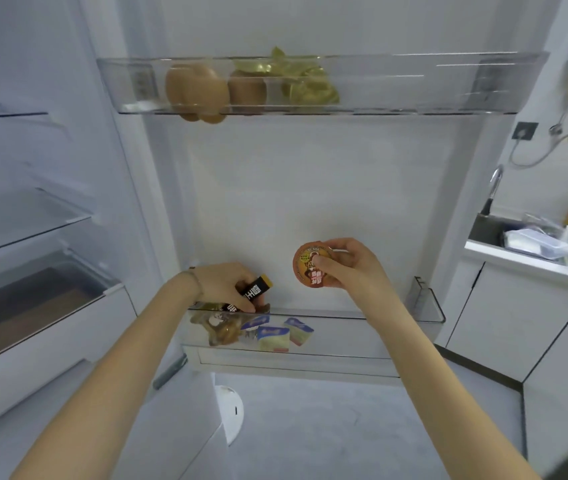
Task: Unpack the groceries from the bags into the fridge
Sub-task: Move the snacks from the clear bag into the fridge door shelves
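The fridge door stands open in front of me. My right hand (346,263) pinches a small round cup with a brown and orange foil lid (308,266), held above the lower door bin (362,336). My left hand (221,284) grips a black packet with a gold end (256,289) right at the bin's left rim. Inside that bin lie a clear bag of brown snacks (221,327) and three small blue and white packets (275,336).
The upper door bin (396,84) holds brown eggs (194,86) and gold-wrapped items (310,83). Glass shelves and a drawer (33,303) of the fridge are at left. At right stand a counter (518,259) with a sink, faucet, containers, and white cabinets.
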Demonstrator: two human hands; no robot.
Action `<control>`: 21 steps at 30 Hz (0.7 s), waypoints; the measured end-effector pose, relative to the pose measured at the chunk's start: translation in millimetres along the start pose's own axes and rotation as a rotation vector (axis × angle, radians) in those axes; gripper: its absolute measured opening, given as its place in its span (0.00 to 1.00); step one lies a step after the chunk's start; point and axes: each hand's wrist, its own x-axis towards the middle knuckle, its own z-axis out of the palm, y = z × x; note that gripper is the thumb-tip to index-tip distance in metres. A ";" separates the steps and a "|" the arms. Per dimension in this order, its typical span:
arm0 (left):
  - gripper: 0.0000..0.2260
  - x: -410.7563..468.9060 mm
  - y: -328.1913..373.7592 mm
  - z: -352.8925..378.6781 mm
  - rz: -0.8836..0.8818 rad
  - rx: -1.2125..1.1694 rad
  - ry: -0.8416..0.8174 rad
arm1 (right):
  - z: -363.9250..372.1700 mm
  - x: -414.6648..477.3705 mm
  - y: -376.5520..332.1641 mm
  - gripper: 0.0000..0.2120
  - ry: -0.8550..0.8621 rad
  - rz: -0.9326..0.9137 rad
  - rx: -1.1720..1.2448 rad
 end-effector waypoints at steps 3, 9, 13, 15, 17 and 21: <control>0.13 -0.8 -4.3 0.7 0.008 0.000 0.096 | 3.4 -1.6 0.2 0.08 0.010 0.012 -0.027; 0.18 -18.0 7.4 0.7 0.131 -0.002 0.467 | 1.6 -4.8 -9.4 0.10 0.047 -0.015 -0.038; 0.26 -30.7 29.1 5.8 0.196 0.333 0.701 | 0.7 -8.6 -20.2 0.08 0.044 -0.060 -0.060; 0.28 -34.9 37.7 8.8 0.247 0.477 0.848 | 0.9 -10.6 -26.4 0.09 0.068 -0.120 -0.100; 0.28 -37.3 43.6 9.2 0.295 0.579 0.992 | -0.4 -12.8 -33.6 0.10 0.121 -0.204 -0.183; 0.28 -45.9 57.2 4.3 0.300 0.712 1.119 | -4.1 -22.1 -56.0 0.13 0.211 -0.362 -0.313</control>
